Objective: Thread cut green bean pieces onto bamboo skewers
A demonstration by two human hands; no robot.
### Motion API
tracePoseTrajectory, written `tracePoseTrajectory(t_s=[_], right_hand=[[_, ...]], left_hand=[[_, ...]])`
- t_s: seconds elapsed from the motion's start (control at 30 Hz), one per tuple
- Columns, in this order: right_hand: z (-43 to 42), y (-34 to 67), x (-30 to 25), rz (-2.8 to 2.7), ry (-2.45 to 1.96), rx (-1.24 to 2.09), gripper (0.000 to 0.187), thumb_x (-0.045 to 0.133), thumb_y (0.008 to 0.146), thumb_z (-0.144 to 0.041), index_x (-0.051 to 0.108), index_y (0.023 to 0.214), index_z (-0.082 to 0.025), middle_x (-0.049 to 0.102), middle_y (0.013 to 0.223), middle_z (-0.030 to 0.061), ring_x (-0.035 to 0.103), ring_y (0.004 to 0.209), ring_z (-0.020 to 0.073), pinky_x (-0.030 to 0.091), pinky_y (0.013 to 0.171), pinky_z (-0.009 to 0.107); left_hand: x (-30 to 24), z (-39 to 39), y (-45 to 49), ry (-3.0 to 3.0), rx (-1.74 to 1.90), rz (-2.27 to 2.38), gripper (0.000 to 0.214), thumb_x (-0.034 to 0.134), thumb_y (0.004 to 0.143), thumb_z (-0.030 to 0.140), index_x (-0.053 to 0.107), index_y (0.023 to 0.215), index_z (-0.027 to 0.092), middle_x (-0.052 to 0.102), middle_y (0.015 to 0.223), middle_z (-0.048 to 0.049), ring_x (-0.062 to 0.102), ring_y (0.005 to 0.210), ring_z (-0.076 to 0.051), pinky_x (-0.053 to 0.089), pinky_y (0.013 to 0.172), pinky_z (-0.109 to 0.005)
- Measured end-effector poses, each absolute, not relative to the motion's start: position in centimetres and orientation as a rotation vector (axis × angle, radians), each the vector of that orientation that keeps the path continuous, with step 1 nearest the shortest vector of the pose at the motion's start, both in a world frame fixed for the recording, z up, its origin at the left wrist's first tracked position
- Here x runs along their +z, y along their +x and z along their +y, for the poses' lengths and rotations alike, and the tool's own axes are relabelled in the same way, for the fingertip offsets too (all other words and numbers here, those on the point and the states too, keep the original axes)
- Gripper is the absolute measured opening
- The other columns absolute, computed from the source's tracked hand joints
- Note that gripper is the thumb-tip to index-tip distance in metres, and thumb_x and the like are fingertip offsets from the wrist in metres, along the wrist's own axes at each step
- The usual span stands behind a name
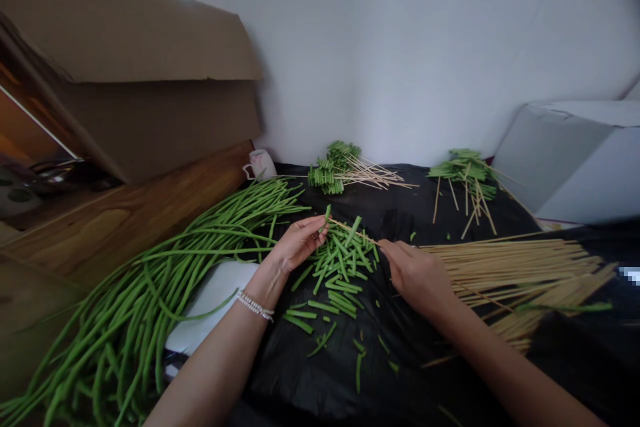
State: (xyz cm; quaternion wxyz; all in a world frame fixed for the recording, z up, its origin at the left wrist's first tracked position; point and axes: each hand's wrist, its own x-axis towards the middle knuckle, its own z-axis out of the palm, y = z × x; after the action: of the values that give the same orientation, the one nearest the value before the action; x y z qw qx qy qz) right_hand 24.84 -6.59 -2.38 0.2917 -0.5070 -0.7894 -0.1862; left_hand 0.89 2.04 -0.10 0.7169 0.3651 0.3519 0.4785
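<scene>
My left hand [299, 242] pinches a short piece of green bean [327, 214] at its fingertips, above a heap of cut bean pieces [340, 267] on black plastic sheeting [310, 373]. My right hand [417, 275] grips a thin bamboo skewer [356, 231] whose tip points left and meets the bean piece. A beaded bracelet sits on my left wrist.
A long pile of uncut yard-long beans [150, 280] runs along the left. Loose bamboo skewers [520, 267] lie at the right. Two heaps of skewered beans [340, 170] [465, 170] sit at the back. A cardboard box [125, 67] stands at the left, a white box [575, 160] at the right, a small mug [260, 163] by the wall.
</scene>
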Motion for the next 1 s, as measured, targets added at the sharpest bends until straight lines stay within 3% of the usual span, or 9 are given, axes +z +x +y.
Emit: tracePoseTrajectory(t_s=[0.27,0.6,1.0], right_hand=[[-6.86,24.47,-2.38,-2.119,-1.367,-0.524,0.028,0.042,0.089,-0.012,0.066,0.102,-0.019,0.064,0.072,0.0000,0.056,0.061,0.0122,0.031,0.056,0.027],[-6.61,24.10,-2.91,-2.135,-1.360,-0.348,0.030,0.039,0.090,-0.012,0.065,0.104,-0.017,0.066,0.079,0.0026,0.060,0.071,0.0128,0.037,0.062,0.024],[-6.82,23.98,-2.98,-2.103,-1.374,-0.467,0.030,0.040,0.088,-0.011,0.064,0.105,-0.017,0.066,0.077,0.0020,0.057,0.066,0.0129,0.036,0.059,0.025]], left_hand=[[-0.68,2.17,0.85,0.911,1.136,0.914,0.025,0.084,0.061,0.018,0.075,0.082,0.009,0.070,0.073,-0.0054,0.059,0.064,-0.008,0.047,0.063,-0.019],[0.00,1.87,1.13,0.772,1.062,0.849,0.018,0.076,0.070,0.010,0.072,0.088,0.008,0.067,0.074,-0.0046,0.058,0.060,-0.006,0.048,0.057,-0.015],[-0.08,1.63,1.58,0.702,1.030,0.832,0.007,0.073,0.073,0.009,0.069,0.079,0.009,0.064,0.070,-0.0027,0.057,0.058,-0.005,0.049,0.056,-0.015]])
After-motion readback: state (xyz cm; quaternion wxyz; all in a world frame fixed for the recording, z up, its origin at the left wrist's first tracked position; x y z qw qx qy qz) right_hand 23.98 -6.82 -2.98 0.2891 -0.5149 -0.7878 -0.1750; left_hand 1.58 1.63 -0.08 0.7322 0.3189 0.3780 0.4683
